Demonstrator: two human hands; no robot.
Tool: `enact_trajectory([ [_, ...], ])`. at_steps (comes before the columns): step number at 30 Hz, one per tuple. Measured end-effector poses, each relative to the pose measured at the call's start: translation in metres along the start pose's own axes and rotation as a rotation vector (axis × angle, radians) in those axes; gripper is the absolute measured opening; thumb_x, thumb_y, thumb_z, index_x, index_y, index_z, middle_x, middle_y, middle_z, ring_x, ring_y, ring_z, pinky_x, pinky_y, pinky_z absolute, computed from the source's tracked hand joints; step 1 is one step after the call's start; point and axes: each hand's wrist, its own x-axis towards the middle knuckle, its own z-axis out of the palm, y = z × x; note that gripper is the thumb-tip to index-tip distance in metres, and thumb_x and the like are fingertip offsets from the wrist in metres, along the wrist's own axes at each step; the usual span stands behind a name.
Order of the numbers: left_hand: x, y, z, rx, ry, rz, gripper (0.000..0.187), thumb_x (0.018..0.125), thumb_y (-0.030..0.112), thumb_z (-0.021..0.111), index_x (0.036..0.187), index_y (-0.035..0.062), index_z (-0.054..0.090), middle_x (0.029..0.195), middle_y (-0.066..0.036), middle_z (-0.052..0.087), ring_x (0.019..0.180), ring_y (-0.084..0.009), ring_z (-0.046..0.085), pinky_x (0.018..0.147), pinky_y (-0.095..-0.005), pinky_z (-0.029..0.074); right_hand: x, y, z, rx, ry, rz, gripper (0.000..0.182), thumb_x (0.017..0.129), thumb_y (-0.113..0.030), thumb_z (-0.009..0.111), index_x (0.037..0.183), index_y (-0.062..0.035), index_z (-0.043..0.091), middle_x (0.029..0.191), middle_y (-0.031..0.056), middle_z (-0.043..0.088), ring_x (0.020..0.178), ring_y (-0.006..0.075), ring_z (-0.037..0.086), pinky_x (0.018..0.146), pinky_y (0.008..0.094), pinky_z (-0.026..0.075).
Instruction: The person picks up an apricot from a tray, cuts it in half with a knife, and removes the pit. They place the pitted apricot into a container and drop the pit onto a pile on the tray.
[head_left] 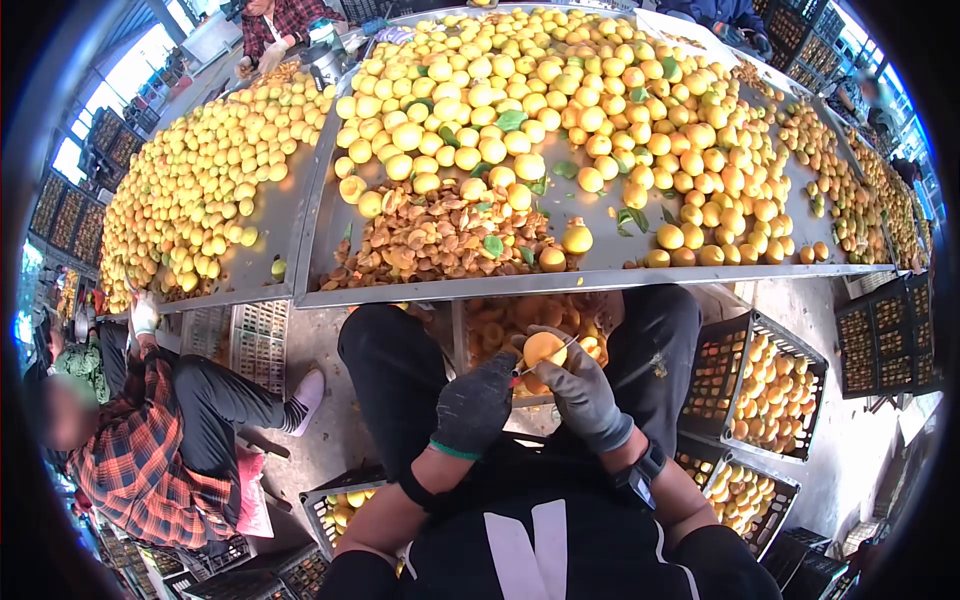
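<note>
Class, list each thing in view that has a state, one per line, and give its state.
Held fruit: gripped; whether cut, unclear
Right hand: gloved, closed on held fruit
Left hand: gloved, fingers curled
Table: loaded, partly bare
Yellow fruit: piled, loose
Brown pieces: heaped on table
Leaves: green, scattered
Crate at right: filled
Watch: strapped on

My black-gloved, green-cuffed left hand (474, 408) partly hides a small red object (516, 380) too small for me to make out.
</note>
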Motion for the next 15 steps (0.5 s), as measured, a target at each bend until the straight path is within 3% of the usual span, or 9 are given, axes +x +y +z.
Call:
enact_trajectory([
  [2,0.004,0.011,-0.010,0.046,-0.050,-0.026,0.054,0.079,0.013,0.062,0.132,0.0075,0.052,0.087,-0.013,0.065,0.062,-0.0296,0.062,0.053,-0.0406,0.049,0.000,-0.002,-0.004,-0.022,0.005,0.008,0.049,0.093,-0.019,0.061,0.133,0.0013,0.043,0.122,0.0088,0.058,0.107,0.0131,0.055,0.094,0.0269,0.044],
  [4,0.011,0.026,-0.024,0.091,-0.161,-0.119,0.071,0.081,0.016,0.061,0.146,0.0109,0.033,0.081,-0.011,0.061,0.056,-0.0273,0.060,0.046,-0.0394,0.047,-0.001,-0.007,-0.008,-0.042,0.011,0.019,0.048,0.091,-0.018,0.064,0.131,0.0008,0.045,0.117,0.0061,0.059,0.101,0.0111,0.057,0.089,0.0244,0.046],
  [7,0.013,0.030,-0.025,0.086,-0.098,-0.088,0.078,0.082,0.018,0.060,0.151,0.0137,0.023,0.078,-0.009,0.058,0.053,-0.0264,0.059,0.045,-0.0391,0.046,-0.002,-0.026,-0.004,-0.245,0.037,0.117,0.047,0.090,-0.019,0.066,0.128,0.0009,0.048,0.108,0.0039,0.062,0.096,0.0095,0.057,0.087,0.0234,0.046],
  [13,0.016,0.027,-0.024,-0.037,-0.104,-0.033,0.074,0.082,0.011,0.057,0.150,0.0189,0.027,0.082,-0.012,0.060,0.056,-0.0276,0.061,0.047,-0.0387,0.047,-0.004,-0.033,0.007,-0.255,0.051,0.185,0.049,0.087,-0.018,0.070,0.127,0.0025,0.049,0.103,0.0032,0.063,0.095,0.0092,0.058,0.086,0.0234,0.048],
  [15,0.017,0.026,-0.027,-0.123,-0.122,-0.044,0.074,0.081,0.008,0.057,0.149,0.0201,0.029,0.087,-0.014,0.062,0.060,-0.0300,0.062,0.051,-0.0396,0.049,-0.006,-0.035,0.013,-0.279,0.042,0.087,0.050,0.086,-0.013,0.071,0.128,0.0033,0.048,0.106,0.0039,0.062,0.096,0.0102,0.059,0.088,0.0246,0.049],
])
